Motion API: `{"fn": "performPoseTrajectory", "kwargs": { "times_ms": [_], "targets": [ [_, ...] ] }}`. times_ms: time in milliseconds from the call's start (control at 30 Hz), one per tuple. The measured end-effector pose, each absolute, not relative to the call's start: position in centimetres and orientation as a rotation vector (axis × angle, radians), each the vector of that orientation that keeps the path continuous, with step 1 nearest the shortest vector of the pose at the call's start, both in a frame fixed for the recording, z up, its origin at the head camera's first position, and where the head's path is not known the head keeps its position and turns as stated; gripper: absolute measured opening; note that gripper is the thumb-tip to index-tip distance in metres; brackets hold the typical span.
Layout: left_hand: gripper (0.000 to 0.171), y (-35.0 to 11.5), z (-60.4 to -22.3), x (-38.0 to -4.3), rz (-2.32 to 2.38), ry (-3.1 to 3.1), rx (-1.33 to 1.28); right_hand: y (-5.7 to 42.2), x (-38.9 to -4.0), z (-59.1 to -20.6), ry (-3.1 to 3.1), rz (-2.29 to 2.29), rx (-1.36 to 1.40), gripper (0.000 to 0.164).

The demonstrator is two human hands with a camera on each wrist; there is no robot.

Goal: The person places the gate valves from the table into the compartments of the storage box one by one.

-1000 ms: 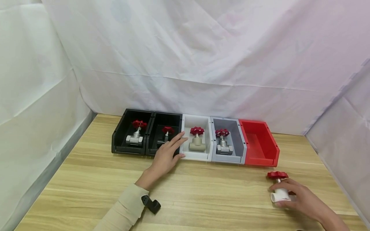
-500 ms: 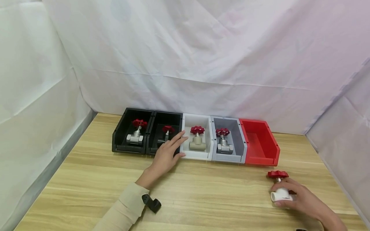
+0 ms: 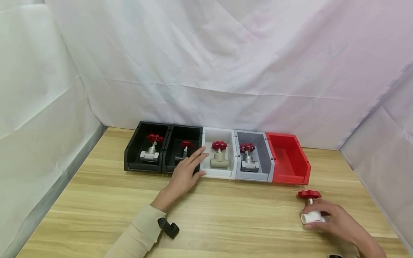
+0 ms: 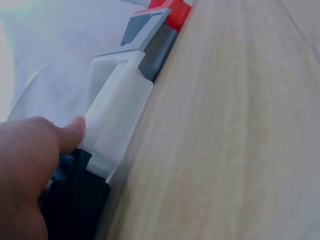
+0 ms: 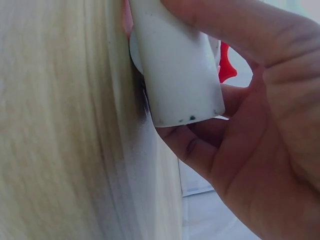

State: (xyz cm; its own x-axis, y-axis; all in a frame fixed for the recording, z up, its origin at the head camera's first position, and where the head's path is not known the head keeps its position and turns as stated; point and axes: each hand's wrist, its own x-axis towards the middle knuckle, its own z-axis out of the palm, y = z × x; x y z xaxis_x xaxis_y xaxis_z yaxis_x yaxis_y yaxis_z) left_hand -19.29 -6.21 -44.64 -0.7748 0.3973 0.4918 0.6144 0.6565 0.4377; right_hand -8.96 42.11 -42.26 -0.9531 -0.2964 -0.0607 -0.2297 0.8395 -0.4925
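Note:
My right hand (image 3: 337, 220) grips a white plastic valve (image 3: 312, 216) with a red handwheel (image 3: 309, 194), upright at the table's right, in front of the red bin (image 3: 290, 179). In the right wrist view, thumb and fingers curl round the white valve body (image 5: 182, 65), close to the tabletop. My left hand (image 3: 183, 175) rests with extended fingers over the second black bin (image 3: 187, 132) and the edge of the white bin (image 3: 219, 175). Its thumb (image 4: 75, 132) touches the white bin's front. A dark valve (image 3: 179, 158) is partly hidden behind the left hand.
The bins stand in a row before a white cloth wall (image 3: 206, 64). The left black bin (image 3: 142, 167) holds a steel valve (image 3: 150, 156), the white bin a beige valve (image 3: 219, 161), the grey bin (image 3: 255, 177) another steel valve (image 3: 249, 165). Nothing shows in the red bin.
Hardly anything differs. My right hand keeps its grip on the white valve with only a slight shift; the left hand stays at the bins.

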Motion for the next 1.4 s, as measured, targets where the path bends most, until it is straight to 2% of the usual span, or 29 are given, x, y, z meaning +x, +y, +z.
{"fn": "performPoseTrajectory", "kwargs": {
  "times_ms": [100,533,833,1400],
  "targets": [
    [0.066,-6.2,-44.7,-19.2,-0.853,-2.524,-0.797,42.1,-8.9,-42.3,2.915,-0.761,-0.477,0.037],
    [0.065,-6.3,-44.8,-19.2,-0.846,-2.551,-0.785,41.4,-8.7,-42.0,2.961,-0.627,-0.331,0.037],
    [0.066,-6.1,-44.7,-19.2,-0.841,-2.545,-0.799,41.9,-8.6,-42.2,3.003,-0.653,-0.418,0.037],
    [0.065,-6.2,-44.6,-19.3,-0.832,-2.538,-0.797,41.0,-8.6,-41.0,3.008,-0.632,-0.365,0.04]
  ]
}}
